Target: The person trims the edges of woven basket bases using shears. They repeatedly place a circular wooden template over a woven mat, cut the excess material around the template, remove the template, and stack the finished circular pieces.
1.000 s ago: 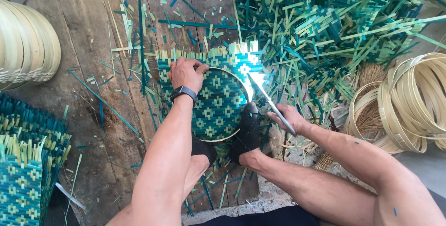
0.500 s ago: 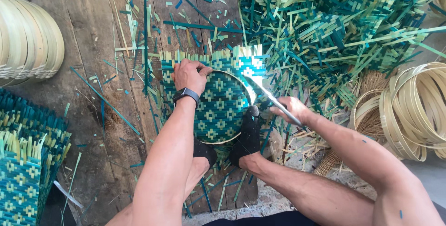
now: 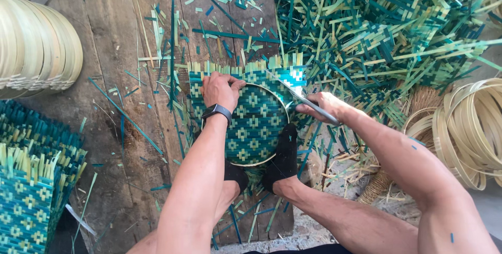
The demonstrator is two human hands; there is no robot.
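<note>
At far left lie a stack of pale hoops (image 3: 36, 50) and, below it, a pile of woven mats (image 3: 31, 191). On the plank floor (image 3: 110, 34), scattered with green offcuts, the left hand (image 3: 219, 89) presses its curled fingers onto the top left rim of a hoop (image 3: 285, 110) that sits on a green mat (image 3: 256, 123) patterned with pale diamonds. 2 black-socked feet (image 3: 282, 154) pin the mat's near edge. The right hand (image 3: 324, 106) grips a knife (image 3: 293, 94), its blade at the mat's upper right edge. Judging from this, trimming is partly done: loose strip ends still stick out along the top and left. Further right are a heap of green strips (image 3: 376, 29) and more hoops (image 3: 470, 128).
</note>
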